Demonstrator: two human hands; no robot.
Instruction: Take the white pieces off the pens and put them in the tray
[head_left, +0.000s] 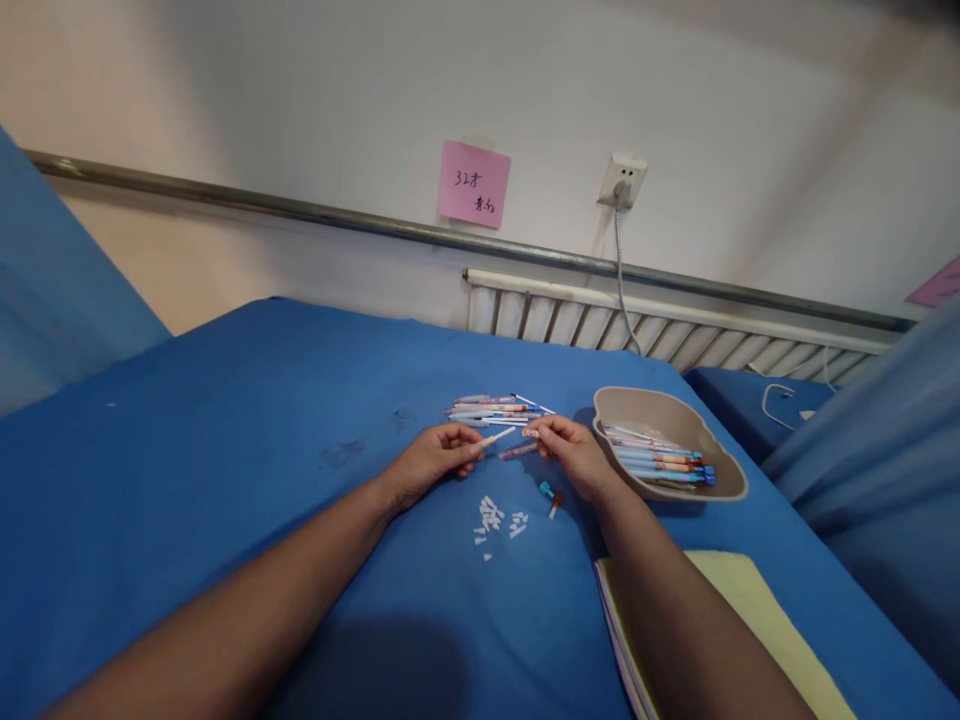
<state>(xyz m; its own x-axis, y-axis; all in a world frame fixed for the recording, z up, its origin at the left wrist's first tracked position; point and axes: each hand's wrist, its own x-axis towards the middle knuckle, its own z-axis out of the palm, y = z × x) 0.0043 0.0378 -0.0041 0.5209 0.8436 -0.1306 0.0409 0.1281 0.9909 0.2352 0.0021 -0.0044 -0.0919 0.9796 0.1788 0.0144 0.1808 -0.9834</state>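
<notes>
My left hand (433,458) is closed on a thin white pen refill (498,436) that points right. My right hand (574,455) pinches a small orange pen part (531,432) just beyond the refill's tip; the two pieces are close but apart. A pinkish pen barrel (517,451) lies on the blue cloth between my hands. Several loose pens and refills (491,408) lie in a pile just behind them. Small white pieces (496,520) and a blue and a red cap (551,496) lie in front of my hands.
A beige tray (645,410) holding several assembled pens stands at the right. A yellow notebook (739,600) lies under my right forearm. The blue cloth-covered table (225,450) meets a wall with a radiator, a socket and a pink note.
</notes>
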